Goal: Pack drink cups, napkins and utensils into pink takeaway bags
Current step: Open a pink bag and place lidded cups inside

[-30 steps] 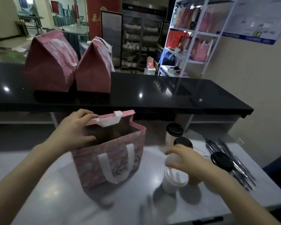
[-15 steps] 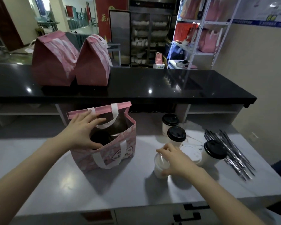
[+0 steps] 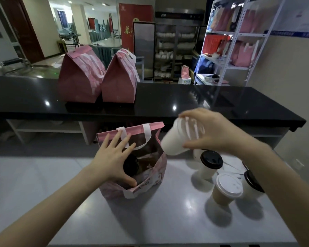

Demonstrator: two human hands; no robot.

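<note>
Our left hand (image 3: 112, 157) lay spread, fingers straight, across the mouth of the open pink bag (image 3: 148, 184), a black-lidded cup (image 3: 131, 166) sat inside the bag, our right hand (image 3: 209, 132) gripped a tilted white cup (image 3: 175, 139) in the air just right of the bag's top, a white-lidded cup (image 3: 228, 188) stood further right of the bag.

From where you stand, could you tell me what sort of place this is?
Probably a takeaway drinks shop: lidded cups, an open pink bag, closed bags on the black counter, stocked shelves.
</note>
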